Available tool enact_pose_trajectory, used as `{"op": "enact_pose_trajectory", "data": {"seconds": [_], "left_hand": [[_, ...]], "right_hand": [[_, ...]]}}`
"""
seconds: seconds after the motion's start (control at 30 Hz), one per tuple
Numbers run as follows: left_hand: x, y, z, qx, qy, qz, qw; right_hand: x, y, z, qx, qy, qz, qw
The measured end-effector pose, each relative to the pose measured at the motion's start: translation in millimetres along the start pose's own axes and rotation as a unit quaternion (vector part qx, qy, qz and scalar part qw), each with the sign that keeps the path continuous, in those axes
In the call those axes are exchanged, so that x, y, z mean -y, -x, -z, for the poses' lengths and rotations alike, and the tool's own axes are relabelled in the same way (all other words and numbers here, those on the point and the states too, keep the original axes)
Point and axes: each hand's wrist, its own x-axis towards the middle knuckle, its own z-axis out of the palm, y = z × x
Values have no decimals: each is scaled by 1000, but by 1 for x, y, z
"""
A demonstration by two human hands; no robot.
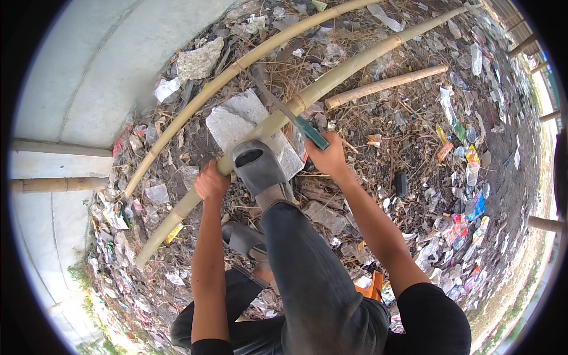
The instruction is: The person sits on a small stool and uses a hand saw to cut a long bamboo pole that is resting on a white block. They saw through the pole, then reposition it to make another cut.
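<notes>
A thick green-yellow bamboo pole (349,71) runs diagonally from lower left to upper right, resting across a pale concrete block (232,118). My left hand (212,180) is closed round the pole, just left of my foot. A grey clog (258,168) on that foot presses the pole down over the block. My right hand (327,155) grips the green handle of a hand saw (310,131). The saw's blade crosses the pole near a joint, just past the block, and its tip points to the upper left. How deep its teeth sit cannot be made out.
A second, thinner bamboo pole (195,109) lies to the left. Right of the saw rests a short bamboo piece (384,87). Litter and dry straw cover the ground. A pale wall (89,71) rises at the left, with a broken stone chunk (200,59) near it.
</notes>
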Motion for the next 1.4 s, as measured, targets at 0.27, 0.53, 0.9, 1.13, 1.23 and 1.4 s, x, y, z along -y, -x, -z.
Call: {"op": "enact_pose_trajectory", "data": {"seconds": [0.27, 0.53, 0.9, 1.13, 1.23, 1.4], "left_hand": [[-18, -9, 21, 83, -16, 32, 996], [-6, 3, 3, 1, 17, -3, 1000], [21, 10, -20, -68, -5, -51, 996], [25, 16, -24, -80, -16, -52, 995], [22, 15, -22, -70, -18, -39, 997], [20, 12, -16, -33, -21, -22, 999]], "right_hand": [[-96, 50, -41, -104, -96, 62, 988], [-34, 97, 25, -84, -73, 106, 988], [-39, 151, 69, 11, -42, 42, 998], [-19, 149, 64, 34, -39, 5, 999], [-18, 140, 66, 42, -60, 6, 997], [-9, 124, 75, 58, -31, -44, 997]]}}
